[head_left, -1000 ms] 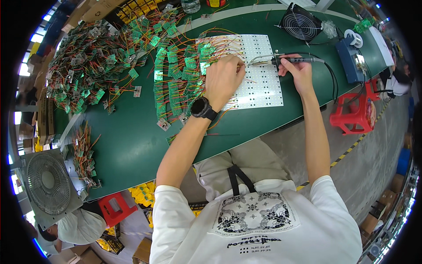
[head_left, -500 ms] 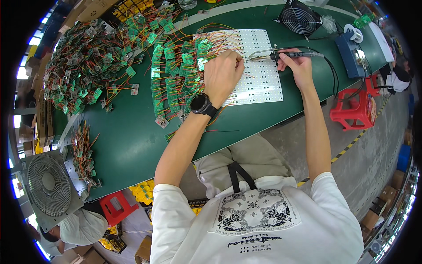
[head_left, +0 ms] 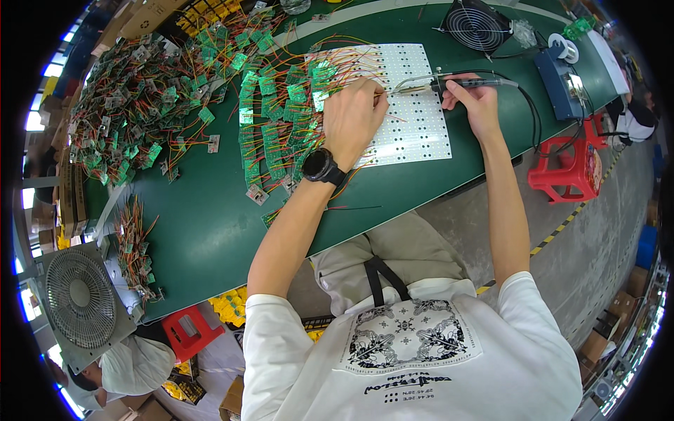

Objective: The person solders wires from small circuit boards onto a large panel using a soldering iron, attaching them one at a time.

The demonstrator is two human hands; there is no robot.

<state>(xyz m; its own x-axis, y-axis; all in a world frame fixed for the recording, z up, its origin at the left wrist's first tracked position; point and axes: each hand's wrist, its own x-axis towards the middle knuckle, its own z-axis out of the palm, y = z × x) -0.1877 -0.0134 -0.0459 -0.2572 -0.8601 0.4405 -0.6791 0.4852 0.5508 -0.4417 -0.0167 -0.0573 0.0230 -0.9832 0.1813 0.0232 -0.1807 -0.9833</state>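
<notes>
My right hand is closed around the black handle of a soldering iron, which has a thin curved metal tube fixed alongside it. The iron's tip points left, close to the fingertips of my left hand. That hand is pinched over a white board dotted with small pads; what lies between its fingers is hidden. Thin red and yellow wires lie across the board's left part and pass around the hand. They lead to rows of small green circuit boards left of it.
A large heap of wired circuit boards covers the table's far left, with a smaller bundle nearer. At the far right are a black fan, a blue soldering station and a solder spool. Red stools stand beyond the table edge.
Both hands and the iron keep almost the same place over the white board. The whole view has shifted slightly.
</notes>
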